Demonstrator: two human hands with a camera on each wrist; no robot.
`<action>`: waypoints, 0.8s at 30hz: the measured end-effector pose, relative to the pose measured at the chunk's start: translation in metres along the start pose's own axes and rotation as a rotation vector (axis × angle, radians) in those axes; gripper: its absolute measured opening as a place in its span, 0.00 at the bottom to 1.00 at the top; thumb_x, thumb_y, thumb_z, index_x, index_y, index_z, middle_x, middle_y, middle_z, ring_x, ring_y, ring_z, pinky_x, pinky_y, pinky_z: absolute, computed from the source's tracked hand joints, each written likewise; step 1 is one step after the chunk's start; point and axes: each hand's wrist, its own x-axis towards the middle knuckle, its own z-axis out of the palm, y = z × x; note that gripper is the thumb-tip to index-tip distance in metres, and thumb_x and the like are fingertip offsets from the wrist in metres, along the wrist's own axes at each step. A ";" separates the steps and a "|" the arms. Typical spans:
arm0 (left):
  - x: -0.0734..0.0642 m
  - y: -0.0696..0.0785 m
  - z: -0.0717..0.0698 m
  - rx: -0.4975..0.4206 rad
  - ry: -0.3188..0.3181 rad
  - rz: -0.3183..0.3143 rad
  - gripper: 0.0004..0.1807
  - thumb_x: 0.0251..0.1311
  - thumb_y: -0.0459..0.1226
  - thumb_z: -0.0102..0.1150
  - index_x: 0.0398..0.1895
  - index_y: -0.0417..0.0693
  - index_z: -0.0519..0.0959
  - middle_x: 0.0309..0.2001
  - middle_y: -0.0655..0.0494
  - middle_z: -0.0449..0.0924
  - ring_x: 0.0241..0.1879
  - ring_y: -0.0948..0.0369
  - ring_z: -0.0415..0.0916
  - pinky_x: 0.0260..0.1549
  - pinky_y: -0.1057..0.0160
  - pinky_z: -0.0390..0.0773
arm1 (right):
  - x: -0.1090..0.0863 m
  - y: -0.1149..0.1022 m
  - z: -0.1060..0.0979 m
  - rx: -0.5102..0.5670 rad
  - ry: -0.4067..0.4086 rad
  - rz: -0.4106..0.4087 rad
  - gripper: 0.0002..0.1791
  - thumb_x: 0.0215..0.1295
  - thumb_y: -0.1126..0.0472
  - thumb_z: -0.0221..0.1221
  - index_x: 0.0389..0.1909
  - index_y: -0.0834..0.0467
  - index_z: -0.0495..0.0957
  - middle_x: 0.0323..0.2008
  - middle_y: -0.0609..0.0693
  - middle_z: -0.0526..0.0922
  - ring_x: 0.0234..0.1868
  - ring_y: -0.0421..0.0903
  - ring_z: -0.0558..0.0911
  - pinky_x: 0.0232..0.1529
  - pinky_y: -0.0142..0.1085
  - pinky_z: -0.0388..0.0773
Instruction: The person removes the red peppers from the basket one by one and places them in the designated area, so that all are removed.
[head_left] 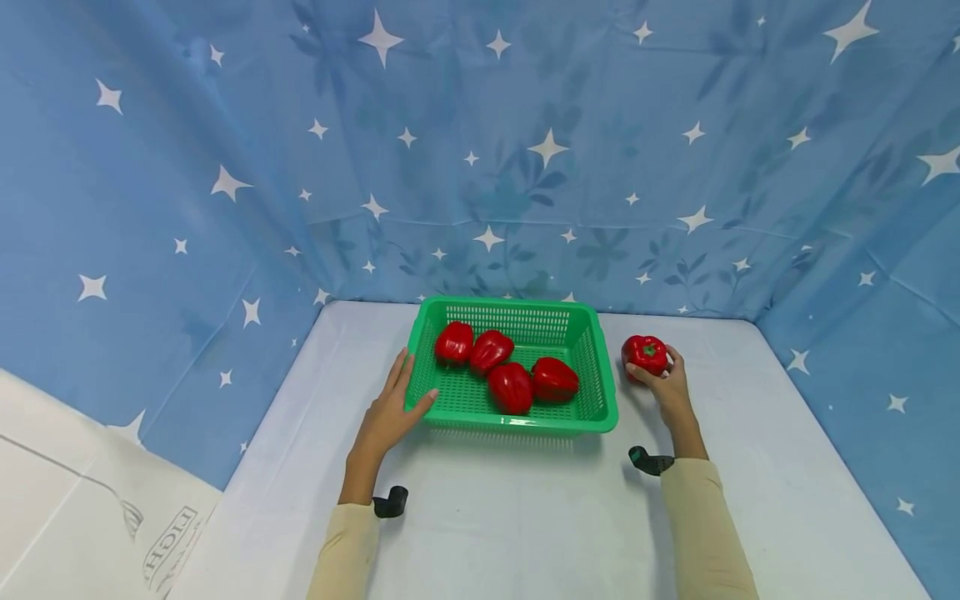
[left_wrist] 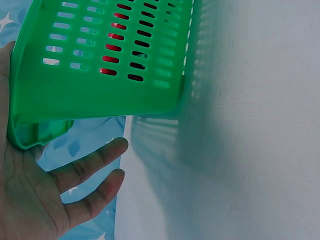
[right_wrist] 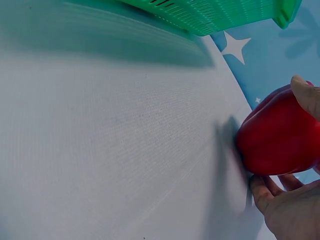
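Observation:
A green plastic basket (head_left: 517,423) with slotted walls stands on the table and contains several red bell peppers (head_left: 511,388). At its left front corner rests my left hand (head_left: 390,417), fingers extended along the rim. The left wrist view shows that palm (left_wrist: 30,195) against the basket's rim (left_wrist: 17,120), two fingers spread apart below it. To the right of the basket, my right hand (head_left: 667,387) grips another red bell pepper (head_left: 645,356), its stem end facing up. In the right wrist view the thumb and fingers lie on opposite sides of this pepper (right_wrist: 280,135), close to the tabletop.
The white tabletop (head_left: 510,517) extends in front of the basket. Blue star-patterned curtains (head_left: 487,167) hang behind and at both sides of the table. A small black device (head_left: 392,502) sits at the left wrist, and a similar one (head_left: 651,461) at the right.

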 end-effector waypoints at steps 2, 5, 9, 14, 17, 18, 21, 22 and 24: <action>0.000 0.000 0.000 -0.004 0.000 -0.001 0.48 0.63 0.67 0.46 0.79 0.61 0.43 0.80 0.66 0.33 0.71 0.40 0.59 0.54 0.30 0.69 | -0.001 0.000 0.000 -0.001 0.000 -0.002 0.56 0.63 0.57 0.65 0.79 0.49 0.33 0.78 0.59 0.41 0.77 0.61 0.47 0.72 0.56 0.56; 0.000 0.000 0.000 -0.002 -0.002 -0.003 0.48 0.62 0.68 0.46 0.79 0.62 0.43 0.79 0.68 0.32 0.71 0.40 0.59 0.54 0.30 0.69 | -0.002 0.001 -0.001 0.001 -0.001 -0.011 0.57 0.62 0.54 0.66 0.79 0.49 0.33 0.78 0.59 0.40 0.77 0.61 0.47 0.72 0.57 0.55; 0.000 -0.001 0.000 0.001 -0.004 0.002 0.48 0.63 0.68 0.46 0.79 0.62 0.43 0.79 0.69 0.32 0.71 0.41 0.59 0.54 0.30 0.69 | -0.003 0.003 -0.001 0.017 -0.004 -0.016 0.59 0.60 0.52 0.68 0.79 0.49 0.34 0.78 0.60 0.40 0.76 0.62 0.48 0.72 0.58 0.55; 0.000 -0.003 0.001 0.001 -0.002 0.005 0.48 0.63 0.67 0.46 0.79 0.61 0.43 0.79 0.69 0.32 0.71 0.41 0.59 0.54 0.30 0.70 | -0.003 0.002 -0.002 0.029 -0.012 -0.026 0.58 0.61 0.53 0.67 0.79 0.49 0.33 0.79 0.59 0.39 0.76 0.62 0.48 0.73 0.57 0.54; 0.001 -0.003 0.001 -0.002 0.000 0.005 0.48 0.63 0.67 0.46 0.79 0.61 0.43 0.79 0.69 0.32 0.71 0.41 0.60 0.54 0.30 0.69 | -0.004 0.002 -0.002 0.025 -0.014 -0.027 0.57 0.63 0.55 0.66 0.79 0.49 0.32 0.79 0.58 0.37 0.77 0.61 0.47 0.73 0.57 0.53; 0.001 -0.003 0.001 -0.003 0.001 0.007 0.47 0.63 0.67 0.46 0.79 0.61 0.43 0.79 0.69 0.32 0.71 0.41 0.60 0.54 0.30 0.69 | -0.004 0.002 -0.002 0.024 -0.015 -0.025 0.57 0.63 0.55 0.66 0.79 0.49 0.32 0.79 0.57 0.36 0.77 0.61 0.46 0.73 0.57 0.53; 0.000 -0.003 0.001 -0.007 0.003 0.012 0.47 0.63 0.67 0.47 0.79 0.61 0.44 0.79 0.68 0.33 0.71 0.41 0.60 0.54 0.29 0.69 | -0.006 0.002 -0.003 0.021 -0.009 -0.015 0.57 0.63 0.55 0.65 0.79 0.48 0.32 0.79 0.56 0.36 0.78 0.60 0.46 0.73 0.57 0.52; 0.000 -0.003 0.001 -0.008 0.003 0.013 0.47 0.63 0.67 0.47 0.79 0.61 0.44 0.79 0.68 0.33 0.71 0.41 0.59 0.54 0.30 0.69 | -0.006 0.002 -0.003 0.020 -0.006 -0.011 0.57 0.63 0.55 0.66 0.79 0.48 0.32 0.79 0.56 0.36 0.78 0.60 0.46 0.73 0.57 0.52; 0.000 -0.003 0.001 -0.007 0.005 0.015 0.47 0.63 0.67 0.47 0.79 0.61 0.44 0.79 0.67 0.33 0.72 0.42 0.59 0.54 0.30 0.69 | -0.007 0.002 -0.003 0.019 0.000 -0.006 0.57 0.63 0.55 0.66 0.79 0.47 0.32 0.79 0.56 0.36 0.78 0.60 0.46 0.73 0.57 0.52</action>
